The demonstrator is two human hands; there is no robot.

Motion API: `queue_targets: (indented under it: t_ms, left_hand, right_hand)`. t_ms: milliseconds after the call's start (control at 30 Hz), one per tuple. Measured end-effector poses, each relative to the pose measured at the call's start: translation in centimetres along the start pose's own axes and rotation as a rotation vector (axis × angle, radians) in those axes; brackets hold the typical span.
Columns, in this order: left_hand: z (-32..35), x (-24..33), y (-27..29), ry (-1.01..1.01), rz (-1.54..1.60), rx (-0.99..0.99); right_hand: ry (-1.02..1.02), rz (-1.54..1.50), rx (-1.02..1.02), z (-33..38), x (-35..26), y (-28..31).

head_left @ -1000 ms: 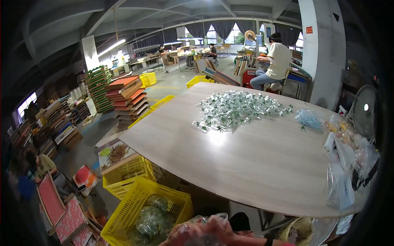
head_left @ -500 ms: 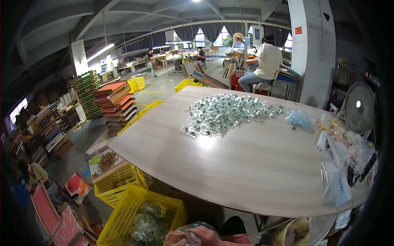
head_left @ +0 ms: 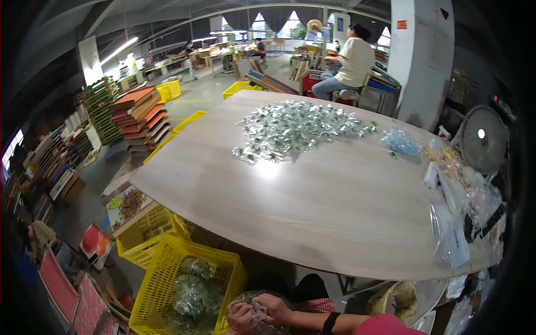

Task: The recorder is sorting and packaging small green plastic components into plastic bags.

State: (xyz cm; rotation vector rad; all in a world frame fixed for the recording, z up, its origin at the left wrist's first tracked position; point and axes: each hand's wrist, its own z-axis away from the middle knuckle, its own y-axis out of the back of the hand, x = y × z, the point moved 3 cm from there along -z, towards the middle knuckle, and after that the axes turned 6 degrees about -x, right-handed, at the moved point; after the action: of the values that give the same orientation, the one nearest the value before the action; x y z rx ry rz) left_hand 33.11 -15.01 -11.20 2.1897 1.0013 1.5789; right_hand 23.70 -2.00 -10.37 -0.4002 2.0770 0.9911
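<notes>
A large workshop hall is seen, with a wide, rounded wooden table [head_left: 335, 206] of pale laminate filling the middle of the view and a seated person [head_left: 349, 64] at work far beyond it. Compared with half a second earlier, the view has been tipped lower and nearer, so that more of both hands is shown at the bottom edge, where only their tops were seen before. A clear, crinkled plastic bag [head_left: 254, 312] stuffed with small greenish wrapped pieces is gripped there: the left hand [head_left: 241, 317] is closed on its gathered top, and the right hand [head_left: 277, 309] is curled over it from the other side, a black wristband [head_left: 329, 322] being worn behind it. The bag is held below the table's near edge. Just to the left of the fingers a yellow lattice plastic crate [head_left: 167, 279] is found, with similar filled bags [head_left: 190, 293] lying in it. Far ahead of the fingers, on the tabletop, a glittering heap of small clear-and-green wrapped pieces [head_left: 293, 128] is spread, and to the right of them loose transparent sleeves [head_left: 449, 223] are piled at the table's rim.
</notes>
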Motion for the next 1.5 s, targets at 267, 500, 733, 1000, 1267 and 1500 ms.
queue_targets:
  t_ms: [267,500,733,1000,1267,1500]
  left_hand:
    - [0.7,-4.2,-1.9,-0.273,-0.091,-0.131]
    - [-4.8,4.4,2.2,0.202,0.952,-0.157]
    - [-2.3,4.5,7.2,0.722,1.548,0.356]
    - [-2.4,8.8,7.8,0.461,1.156,-0.286]
    - [-2.0,8.3,6.4,0.04,0.576,-0.643]
    - [-0.4,5.8,5.3,0.178,0.652,-0.592]
  right_hand:
    - [-0.149,-0.199,-0.014,-0.5,1.7,-0.6]
    - [-0.386,-0.792,0.037,-1.1,1.9,1.7]
    - [-0.298,-1.746,-0.103,-4.8,-8.3,5.9]
    - [-0.403,-1.132,-0.484,-3.0,-11.0,6.2]
    - [-0.105,-0.976,-0.368,-1.1,-7.7,4.8]
    - [-0.367,-0.943,-0.348,-2.6,-8.5,5.4]
